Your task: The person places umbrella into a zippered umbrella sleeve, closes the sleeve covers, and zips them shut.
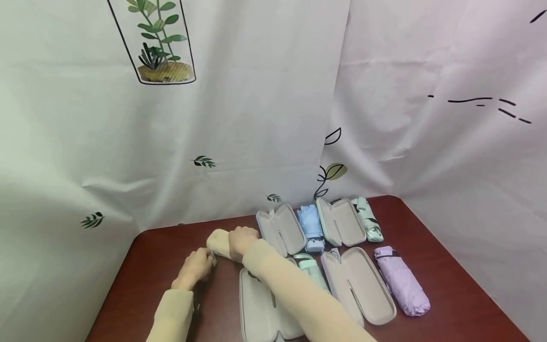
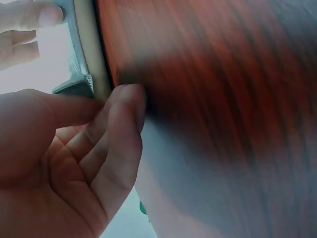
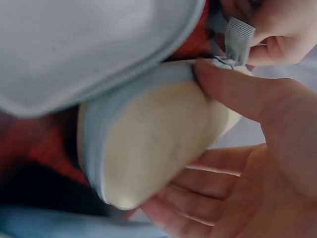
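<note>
A cream zip case (image 1: 219,242) lies closed over on the dark red table, left of the open cases. My right hand (image 1: 242,241) grips it at its right end; in the right wrist view the thumb lies on top and the fingers curl beneath the cream shell (image 3: 153,134). At the other end is my left hand (image 1: 197,267), thumb and forefinger pinched together at the grey zip band (image 2: 77,39). Those fingertips hide the zip pull itself. A ribbed fabric tab (image 3: 240,39) sticks up at the case's end, beside the left hand.
Open grey-lined cases stand to the right: two behind (image 1: 290,228), two in front (image 1: 369,285). Folded umbrellas lie among them: blue (image 1: 311,228), patterned mint (image 1: 368,221), plain mint (image 1: 313,270) and lilac (image 1: 401,280). A white printed curtain (image 1: 256,118) hangs behind the table.
</note>
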{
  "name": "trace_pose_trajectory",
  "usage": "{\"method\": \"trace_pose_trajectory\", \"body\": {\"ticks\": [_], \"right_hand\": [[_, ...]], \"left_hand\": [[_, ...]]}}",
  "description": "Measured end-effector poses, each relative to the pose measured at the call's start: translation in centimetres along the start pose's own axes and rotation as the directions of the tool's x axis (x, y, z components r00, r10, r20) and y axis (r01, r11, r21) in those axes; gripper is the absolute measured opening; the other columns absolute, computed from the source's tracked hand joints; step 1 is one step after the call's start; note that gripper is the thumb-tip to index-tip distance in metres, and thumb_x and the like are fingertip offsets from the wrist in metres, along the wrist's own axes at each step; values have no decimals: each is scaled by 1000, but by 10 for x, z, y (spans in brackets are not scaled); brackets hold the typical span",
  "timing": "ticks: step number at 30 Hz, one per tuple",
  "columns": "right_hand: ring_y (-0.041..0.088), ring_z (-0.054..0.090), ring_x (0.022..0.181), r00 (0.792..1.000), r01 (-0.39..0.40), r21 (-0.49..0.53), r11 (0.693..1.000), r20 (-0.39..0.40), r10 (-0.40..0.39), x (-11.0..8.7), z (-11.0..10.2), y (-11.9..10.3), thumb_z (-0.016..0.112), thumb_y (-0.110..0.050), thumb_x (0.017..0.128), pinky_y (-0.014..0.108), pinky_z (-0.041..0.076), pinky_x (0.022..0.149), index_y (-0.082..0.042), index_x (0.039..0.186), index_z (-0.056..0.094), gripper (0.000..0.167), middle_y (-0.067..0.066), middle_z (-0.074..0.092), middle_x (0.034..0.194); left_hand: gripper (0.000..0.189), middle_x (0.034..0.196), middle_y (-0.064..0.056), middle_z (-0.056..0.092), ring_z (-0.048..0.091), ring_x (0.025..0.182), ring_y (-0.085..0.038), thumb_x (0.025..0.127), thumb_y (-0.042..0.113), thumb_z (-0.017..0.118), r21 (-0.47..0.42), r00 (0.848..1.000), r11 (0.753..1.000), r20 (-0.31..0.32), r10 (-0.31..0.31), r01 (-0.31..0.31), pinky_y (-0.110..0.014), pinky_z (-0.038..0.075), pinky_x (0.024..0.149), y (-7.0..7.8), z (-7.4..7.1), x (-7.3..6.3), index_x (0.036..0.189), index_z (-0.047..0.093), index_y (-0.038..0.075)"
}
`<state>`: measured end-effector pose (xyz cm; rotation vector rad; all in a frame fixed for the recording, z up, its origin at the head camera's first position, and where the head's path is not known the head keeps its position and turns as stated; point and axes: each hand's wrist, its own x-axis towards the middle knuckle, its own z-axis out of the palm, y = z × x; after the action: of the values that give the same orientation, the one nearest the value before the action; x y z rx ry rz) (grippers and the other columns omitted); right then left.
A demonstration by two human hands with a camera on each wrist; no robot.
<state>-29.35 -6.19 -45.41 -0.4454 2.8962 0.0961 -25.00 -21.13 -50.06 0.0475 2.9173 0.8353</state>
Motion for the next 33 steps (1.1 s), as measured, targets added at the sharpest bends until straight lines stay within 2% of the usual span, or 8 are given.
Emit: {"method": "trace_pose_trajectory", "body": {"ticks": [2,6,9,14,19,22,28,33], "right_hand": [[16,59,74,1000,0,-5,1000,-8,0,0,3,0,77,-30,77,38,51,54,-18,97,69,24,0,62,86],[15,60,75,998,-37,5,999,-48,37,2,9,-4,77,-42,79,37,49,50,-18,98,70,32,-1,64,89],[15,61,74,995,-71,31,997,-75,73,4,10,-9,78,-51,76,37,49,49,-18,98,71,41,-1,65,89],[15,63,73,992,-95,71,993,-72,100,5,9,-16,77,-59,74,36,49,48,-18,100,72,49,-2,67,89],[16,65,73,989,-115,121,986,-83,125,6,10,-19,78,-61,71,34,50,49,-17,98,72,52,0,68,86],[17,66,79,986,-115,144,983,-101,130,6,11,-18,78,-62,70,34,50,51,-16,101,72,56,1,67,91],[18,65,85,984,-111,181,977,-120,134,8,12,-17,79,-62,69,33,52,59,-14,106,72,61,2,64,98],[17,65,80,980,-108,211,971,-141,139,7,13,-14,74,-64,73,31,51,57,-13,101,72,58,1,65,94]], "left_hand": [[19,65,-4,53,54,53,-18,98,9,46,20,1000,1000,13,10,-10,-36,44,53,1,2,0,83,57,7],[14,67,-4,54,55,51,-17,99,11,48,22,998,999,44,49,-50,-36,44,53,5,6,-1,97,60,4],[11,67,-4,54,56,48,-17,98,10,50,-1,997,999,54,47,-47,-35,45,50,8,7,-2,98,59,4],[9,64,-4,53,56,47,-17,97,10,52,-8,999,1000,49,23,-23,-34,44,48,9,6,-4,96,60,6],[17,64,-4,53,56,47,-17,97,9,53,-29,998,999,45,33,-31,-33,45,48,10,6,-6,109,62,1],[23,64,-5,54,57,47,-17,97,9,53,-51,998,998,50,30,-27,-32,46,48,11,6,-8,116,60,-1],[30,63,-6,54,57,48,-18,97,9,52,-70,998,997,65,18,-14,-33,45,48,13,4,-11,123,56,-4],[34,64,-7,54,57,48,-18,97,9,52,-61,998,998,63,12,-8,-33,46,48,13,4,-12,126,54,-7]]}}
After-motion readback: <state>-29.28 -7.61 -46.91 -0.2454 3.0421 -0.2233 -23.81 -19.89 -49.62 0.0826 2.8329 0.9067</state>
